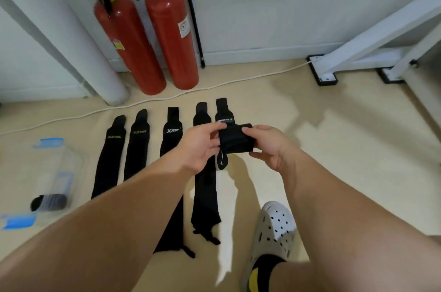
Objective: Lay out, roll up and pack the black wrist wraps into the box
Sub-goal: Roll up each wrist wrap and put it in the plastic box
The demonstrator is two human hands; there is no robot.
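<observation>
Head: left hand [200, 146], right hand [270, 146] pinch wrap [236, 140] crosswise.

One wide-angle view looks forward and down from the person's head at the nearby floor [334, 160]. The wall [274, 5] fills its top.

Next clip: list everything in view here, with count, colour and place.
flat wrist wraps: four, black, side by side on the floor
part-rolled wrist wrap: one, black, right end of that row
rolled wrap: one, black, inside the box
box: one, clear with blue clips, floor at left
fire extinguishers: two, red, against the back wall
cable: one, white, on the floor behind the wraps
pipe: one, white, left of the extinguishers
table frame: one, white with black feet, right rear
clog: one, pale grey, bottom right
left hand: one, bare, gripping the roll's left end
right hand: one, bare, gripping its right end
</observation>
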